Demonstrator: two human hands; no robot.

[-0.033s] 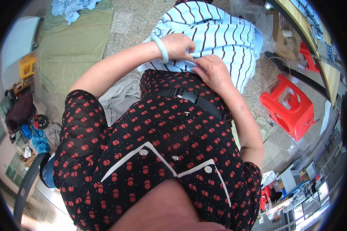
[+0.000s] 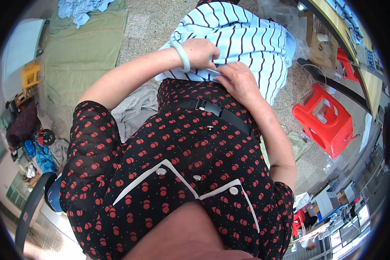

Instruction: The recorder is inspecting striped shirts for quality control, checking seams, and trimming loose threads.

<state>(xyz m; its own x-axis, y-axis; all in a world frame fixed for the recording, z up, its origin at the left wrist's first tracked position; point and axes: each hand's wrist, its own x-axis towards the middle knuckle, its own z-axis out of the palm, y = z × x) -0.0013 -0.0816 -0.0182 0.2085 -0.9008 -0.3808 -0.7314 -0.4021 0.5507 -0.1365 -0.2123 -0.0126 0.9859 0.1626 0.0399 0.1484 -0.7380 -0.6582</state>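
Across my lap lies a light blue cloth with dark stripes, bunched in soft folds. My left hand, with a pale bangle round its wrist, is closed on the near edge of this cloth. Close beside it, my right hand pinches the same edge between thumb and fingers. A small folded strip of the cloth shows between the two hands. The fingertips of the left hand are partly hidden by its knuckles and the fabric.
A red plastic stool lies tipped on the floor at my right, near a table and a cardboard box. At the left, a green sheet is spread, with blue cloth on its far end. Grey cloth lies beside me.
Both hands stay on the cloth's edge with only a slight shift. The left hand and bangle have moved a tiny bit to the right and nearer.
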